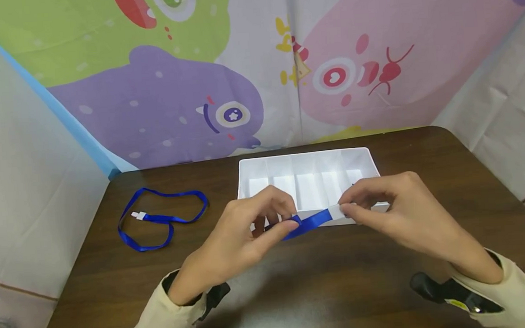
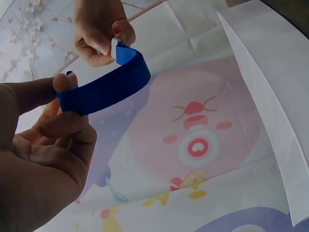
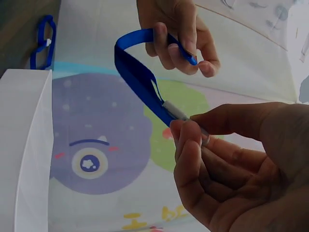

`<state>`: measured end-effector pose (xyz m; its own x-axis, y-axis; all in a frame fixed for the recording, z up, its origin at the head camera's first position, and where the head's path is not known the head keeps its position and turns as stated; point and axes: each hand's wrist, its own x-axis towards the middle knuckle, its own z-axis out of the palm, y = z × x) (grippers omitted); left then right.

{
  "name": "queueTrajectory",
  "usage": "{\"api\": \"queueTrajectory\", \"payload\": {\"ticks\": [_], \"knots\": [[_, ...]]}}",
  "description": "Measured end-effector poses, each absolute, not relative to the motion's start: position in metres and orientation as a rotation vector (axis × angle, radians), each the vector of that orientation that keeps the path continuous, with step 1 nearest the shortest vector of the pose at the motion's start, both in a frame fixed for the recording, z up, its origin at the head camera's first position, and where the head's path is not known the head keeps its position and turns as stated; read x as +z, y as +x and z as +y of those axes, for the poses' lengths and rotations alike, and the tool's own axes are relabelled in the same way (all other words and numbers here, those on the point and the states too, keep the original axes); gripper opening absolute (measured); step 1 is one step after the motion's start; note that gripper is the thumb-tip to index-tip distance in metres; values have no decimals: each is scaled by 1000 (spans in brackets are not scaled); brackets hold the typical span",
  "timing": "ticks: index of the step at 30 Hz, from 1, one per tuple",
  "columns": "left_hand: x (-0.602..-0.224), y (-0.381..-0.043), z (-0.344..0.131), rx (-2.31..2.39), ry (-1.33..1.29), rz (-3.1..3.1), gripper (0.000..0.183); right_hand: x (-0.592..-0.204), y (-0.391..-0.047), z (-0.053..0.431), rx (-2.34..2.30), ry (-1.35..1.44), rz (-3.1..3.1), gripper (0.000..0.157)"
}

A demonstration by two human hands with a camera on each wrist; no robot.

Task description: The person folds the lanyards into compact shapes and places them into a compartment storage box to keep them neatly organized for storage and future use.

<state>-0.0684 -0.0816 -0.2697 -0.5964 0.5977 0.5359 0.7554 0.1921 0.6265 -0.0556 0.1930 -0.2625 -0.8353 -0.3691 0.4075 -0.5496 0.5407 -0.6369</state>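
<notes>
Between my two hands stretches a blue lanyard (image 1: pixel 313 223) with a white plastic clip (image 1: pixel 336 212) at its right end. My left hand (image 1: pixel 244 233) pinches the folded blue strap between thumb and fingers. The white clip end is pinched by my right hand (image 1: pixel 396 216), its thumb and forefinger meeting there. In the right wrist view the strap (image 3: pixel 137 75) bows in a loop between the hands, and the white clip (image 3: pixel 175 110) shows at the fingertips. The left wrist view shows the strap (image 2: pixel 108 87) curving from the left fingers to the clip.
Behind the hands stands a white box (image 1: pixel 304 157) with several compartments. A second blue lanyard (image 1: pixel 157 219) with a white clip lies loosely looped on the brown table (image 1: pixel 324 290), to the left. A cloth with cartoon figures (image 1: pixel 186 98) hangs behind the table.
</notes>
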Motion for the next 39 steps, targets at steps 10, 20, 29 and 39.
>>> {"api": "queueTrajectory", "payload": {"ticks": [10, 20, 29, 39], "knots": [[-271, -74, -88, -1618, -1530, -2205, 16, -265, -68, 200, 1014, 616, -2611, 13], [-262, -77, -102, -2278, -1567, -1805, 19, -264, -69, 201, 1154, 614, -2765, 9], [-263, -78, -102, -1745, -1310, -2172, 19, -265, -62, 193, 1205, 722, -2711, 12], [-272, -73, -84, -1521, -1225, -2222, 15, -267, -56, 186, 1263, 771, -2646, 11]]}}
